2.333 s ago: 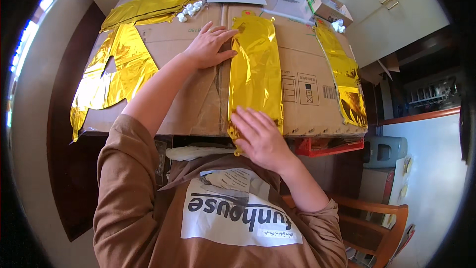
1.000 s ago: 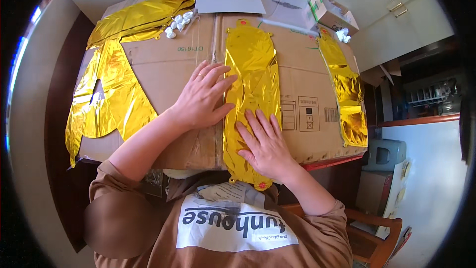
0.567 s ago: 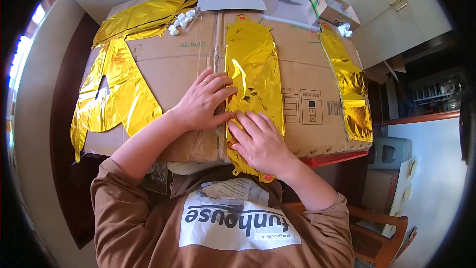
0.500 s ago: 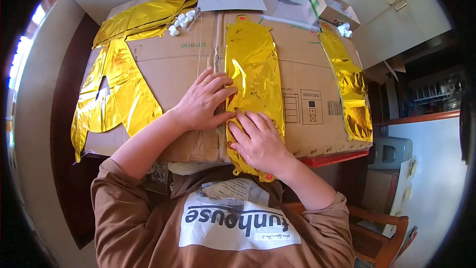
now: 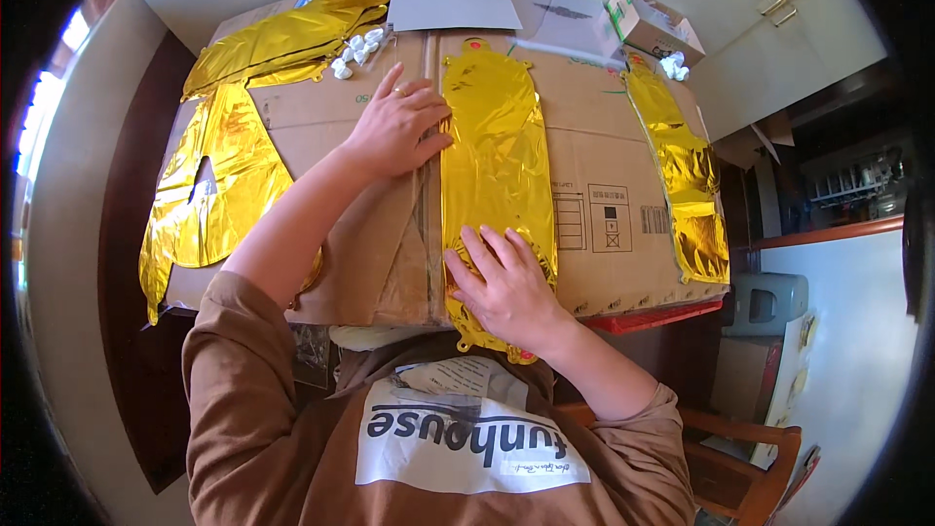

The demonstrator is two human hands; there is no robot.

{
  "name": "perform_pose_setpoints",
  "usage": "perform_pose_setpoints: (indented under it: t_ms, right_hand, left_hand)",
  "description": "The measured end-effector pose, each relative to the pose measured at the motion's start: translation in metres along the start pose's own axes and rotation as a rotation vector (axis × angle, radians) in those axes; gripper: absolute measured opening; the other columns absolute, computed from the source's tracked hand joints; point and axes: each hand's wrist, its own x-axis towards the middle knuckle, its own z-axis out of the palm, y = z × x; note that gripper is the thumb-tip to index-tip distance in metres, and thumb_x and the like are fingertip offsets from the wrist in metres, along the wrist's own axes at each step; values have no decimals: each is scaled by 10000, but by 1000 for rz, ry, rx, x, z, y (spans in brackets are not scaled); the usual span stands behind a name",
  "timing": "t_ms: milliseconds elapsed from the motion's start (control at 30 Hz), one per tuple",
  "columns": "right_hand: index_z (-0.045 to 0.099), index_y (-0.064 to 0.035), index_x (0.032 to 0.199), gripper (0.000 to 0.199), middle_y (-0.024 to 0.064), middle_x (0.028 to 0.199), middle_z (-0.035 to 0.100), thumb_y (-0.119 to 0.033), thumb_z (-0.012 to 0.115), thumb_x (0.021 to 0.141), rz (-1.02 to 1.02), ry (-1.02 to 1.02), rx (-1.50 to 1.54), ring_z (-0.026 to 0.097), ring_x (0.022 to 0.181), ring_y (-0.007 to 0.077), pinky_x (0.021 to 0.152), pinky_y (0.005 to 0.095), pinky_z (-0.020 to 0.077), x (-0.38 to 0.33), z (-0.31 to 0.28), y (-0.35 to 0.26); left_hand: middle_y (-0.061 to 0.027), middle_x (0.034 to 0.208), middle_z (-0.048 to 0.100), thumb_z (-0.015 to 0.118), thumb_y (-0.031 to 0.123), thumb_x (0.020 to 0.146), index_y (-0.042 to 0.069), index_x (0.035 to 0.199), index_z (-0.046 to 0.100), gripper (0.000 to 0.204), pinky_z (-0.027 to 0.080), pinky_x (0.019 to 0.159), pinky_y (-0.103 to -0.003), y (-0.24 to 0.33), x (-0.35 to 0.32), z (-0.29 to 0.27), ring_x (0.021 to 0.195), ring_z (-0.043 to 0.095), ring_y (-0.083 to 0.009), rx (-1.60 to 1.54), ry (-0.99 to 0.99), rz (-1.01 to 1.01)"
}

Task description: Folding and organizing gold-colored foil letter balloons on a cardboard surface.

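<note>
- I am watching the right hand (image 5: pixel 506 284) lying flat and open, palm down, fingers (image 5: pixel 484 245) spread wide, pressing on the near end of the middle foil (image 5: pixel 497 166); it is gripping nothing.
- I am seeing the left hand (image 5: pixel 396 127) also lying flat and open on the cardboard (image 5: pixel 594 146), fingers loosely together, their tips touching the left edge of that same foil farther up. A ring is showing on one finger.
- The middle foil is lying lengthwise down the centre of the cardboard, shiny gold, flattened, running from the far edge to just over the near edge, where its scalloped end is sticking out below the right hand.
- The two hands are sitting well apart along the foil, left one farther from the body, right one nearer.
- Another gold strip (image 5: pixel 682 166) is lying along the right side of the cardboard, apart from both hands.
- A big gold sheet (image 5: pixel 209 185) is covering the left side and hanging over the edge, near the left forearm.
- Small white bits (image 5: pixel 355 51) are sitting at the far left, beyond the left hand.
- A white paper (image 5: pixel 453 0) and a small box (image 5: pixel 653 24) are lying past the far edge.
</note>
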Motion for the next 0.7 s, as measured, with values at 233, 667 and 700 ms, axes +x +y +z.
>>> perform_pose_setpoints:
  t_ms: [233, 667, 700]
  right_hand:
    - [617, -61, 1294, 502, 210, 1371, 552, -283, 749, 864, 6, 6, 3, 503, 1268, 383, 1053, 546, 428, 2, -2, -1]
    - [673, -38, 1261, 360, 171, 1287, 647, -166, 676, 924, 209, 273, 215, 569, 1259, 348, 1136, 488, 400, -10, -38, 60]
    - [684, -51, 1248, 346, 161, 1305, 639, -162, 680, 920, 218, 248, 182, 560, 1270, 345, 1142, 492, 392, -11, -39, 72]
  left_hand:
    - [-65, 1192, 694, 729, 342, 855, 98, 1134, 720, 370, 224, 1223, -563, -16, 17, 1, 1286, 554, -286, -14, -14, -5]
    - [-194, 1245, 599, 755, 152, 814, 30, 1191, 646, 410, 408, 1102, -518, 108, -16, 0, 1199, 569, -383, -371, 171, 112]
    - [-195, 1233, 599, 753, 140, 812, 30, 1181, 647, 400, 417, 1093, -510, 115, -16, -4, 1187, 572, -382, -399, 155, 132]
